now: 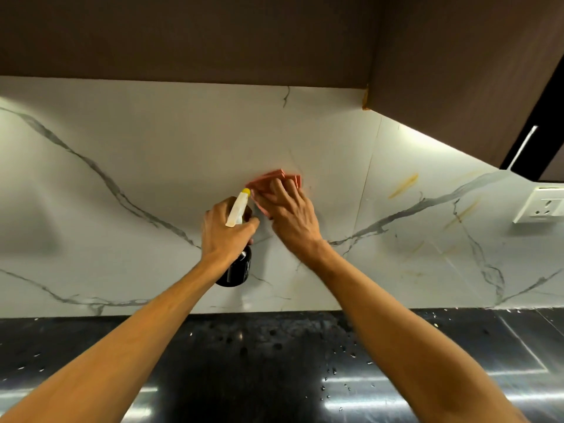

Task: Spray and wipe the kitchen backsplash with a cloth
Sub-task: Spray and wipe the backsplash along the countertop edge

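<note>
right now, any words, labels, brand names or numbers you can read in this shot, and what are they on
No text can be read anywhere in this view.
spray bottle: a faint pale mark on its dark body, too blurred to read.
wall socket: no lettering shows.
cloth, backsplash, countertop: no print or label visible.
</note>
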